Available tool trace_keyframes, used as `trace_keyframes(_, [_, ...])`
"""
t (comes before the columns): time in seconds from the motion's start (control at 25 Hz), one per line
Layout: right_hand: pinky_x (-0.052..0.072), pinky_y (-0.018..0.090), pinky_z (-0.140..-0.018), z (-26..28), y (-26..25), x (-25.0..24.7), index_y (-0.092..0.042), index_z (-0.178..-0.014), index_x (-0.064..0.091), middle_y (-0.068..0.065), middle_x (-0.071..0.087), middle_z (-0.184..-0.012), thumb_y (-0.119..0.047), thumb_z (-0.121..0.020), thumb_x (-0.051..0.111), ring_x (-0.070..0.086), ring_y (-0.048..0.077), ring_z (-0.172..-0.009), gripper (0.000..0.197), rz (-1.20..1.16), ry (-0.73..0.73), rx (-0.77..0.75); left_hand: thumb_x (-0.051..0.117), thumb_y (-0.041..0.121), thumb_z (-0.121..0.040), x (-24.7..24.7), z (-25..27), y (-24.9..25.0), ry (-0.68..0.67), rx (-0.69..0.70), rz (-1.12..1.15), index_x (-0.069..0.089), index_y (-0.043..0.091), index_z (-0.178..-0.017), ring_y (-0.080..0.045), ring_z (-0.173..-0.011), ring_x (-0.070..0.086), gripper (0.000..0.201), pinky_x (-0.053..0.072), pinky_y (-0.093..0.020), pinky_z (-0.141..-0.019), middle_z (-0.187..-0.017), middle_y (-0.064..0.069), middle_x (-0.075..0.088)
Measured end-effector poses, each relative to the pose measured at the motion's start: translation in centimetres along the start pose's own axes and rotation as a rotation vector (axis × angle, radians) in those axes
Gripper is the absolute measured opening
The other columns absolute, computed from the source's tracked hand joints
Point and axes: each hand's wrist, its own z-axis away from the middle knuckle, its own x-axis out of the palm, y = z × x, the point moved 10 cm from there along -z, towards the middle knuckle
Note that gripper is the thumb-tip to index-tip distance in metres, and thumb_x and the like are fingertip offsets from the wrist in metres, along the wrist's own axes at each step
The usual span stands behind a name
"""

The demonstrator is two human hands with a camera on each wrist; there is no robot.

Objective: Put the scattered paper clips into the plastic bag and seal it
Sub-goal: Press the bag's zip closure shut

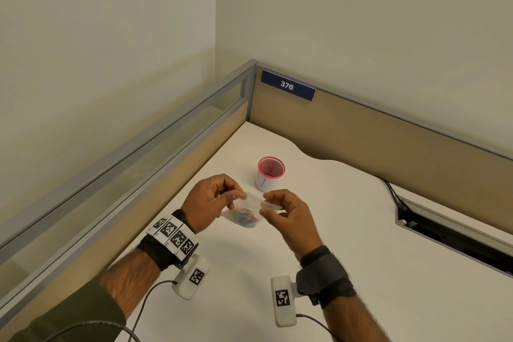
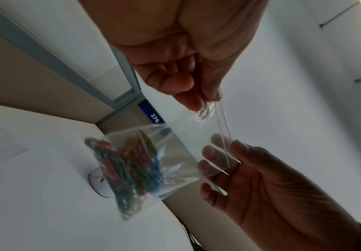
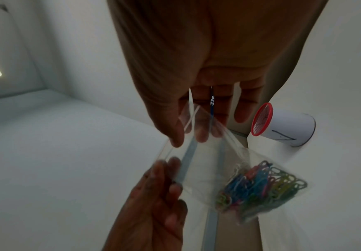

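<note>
1 clear bag w/ colored clips, left hand & right hand each pinching top edge, 1 red-rimmed cup

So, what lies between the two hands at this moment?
Only the top strip of the plastic bag, pinched at its ends by the left hand and right hand; the head view shows it.

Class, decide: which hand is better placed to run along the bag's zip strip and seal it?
Probably the right hand: its thumb and fingers straddle the plastic bag at its zip strip, while the left hand pinches one top corner.
</note>
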Motion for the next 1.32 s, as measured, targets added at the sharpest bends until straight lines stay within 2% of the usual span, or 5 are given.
trace_keyframes(0.48, [0.052, 0.019, -0.068, -0.5, -0.5, 2.2, -0.019, -0.087, 0.074, -0.007, 0.072, -0.086, -0.018, -0.087, 0.066, 0.065, 0.012, -0.08, 0.008, 0.065, 0.031, -0.007, 0.067, 0.026, -0.095, -2.1, 0.7, -3.7, 0.143, -0.058, -0.101, 0.066, 0.016, -0.085, -0.015, -0.066, 0.068, 0.014, 0.055, -0.036, -0.055, -0.083, -0.003, 0.074])
trace_keyframes(0.8, [0.053, 0.02, -0.082, 0.5, -2.5, 5.0, -0.018, -0.092, 0.075, -0.006, 0.072, -0.094, -0.012, -0.085, 0.067, 0.063, 0.008, -0.089, 0.012, 0.154, -0.122, -0.211, 0.032, 0.067, -0.099, 2.3, 3.6, -10.2, -0.104, -0.731, 0.243, 0.063, 0.009, -0.115, -0.036, -0.075, 0.075, 0.067, 0.062, -0.037, -0.06, -0.105, -0.029, 0.074])
trace_keyframes(0.92, [0.046, 0.023, -0.091, 1.7, -2.2, 6.2, -0.026, -0.09, 0.074, -0.017, 0.068, -0.103, -0.027, -0.083, 0.071, 0.056, 0.005, -0.102, 0.008, 0.315, -0.215, -0.281, 0.059, 0.032, -0.101, 0.7, 2.0, -9.4, 0.071, -0.626, 0.343, 0.064, 0.006, -0.108, -0.024, -0.069, 0.074, 0.027, 0.061, -0.034, -0.06, -0.117, -0.033, 0.068])
trace_keyframes(1.12, [0.055, 0.032, -0.085, 0.2, 1.5, 2.2, -0.023, -0.1, 0.065, -0.006, 0.066, -0.108, -0.047, -0.083, 0.066, 0.062, 0.008, -0.1, 0.029, 0.119, 0.132, 0.057, 0.062, 0.0, -0.095, 0.1, 0.0, -7.5, 0.11, -0.506, 0.408, 0.059, 0.013, -0.118, -0.026, -0.082, 0.072, 0.026, 0.063, -0.037, -0.064, -0.115, -0.023, 0.071])
trace_keyframes(1.32, [0.061, 0.045, -0.072, 0.4, 4.4, 5.6, -0.017, -0.116, 0.059, 0.012, 0.074, -0.103, -0.029, -0.088, 0.068, 0.072, 0.031, -0.09, 0.032, -0.356, -0.053, 0.389, 0.059, -0.01, -0.093, 1.1, -1.0, -6.3, 0.071, -0.44, 0.38, 0.06, 0.012, -0.123, -0.024, -0.083, 0.073, 0.038, 0.061, -0.029, -0.062, -0.105, -0.021, 0.073])
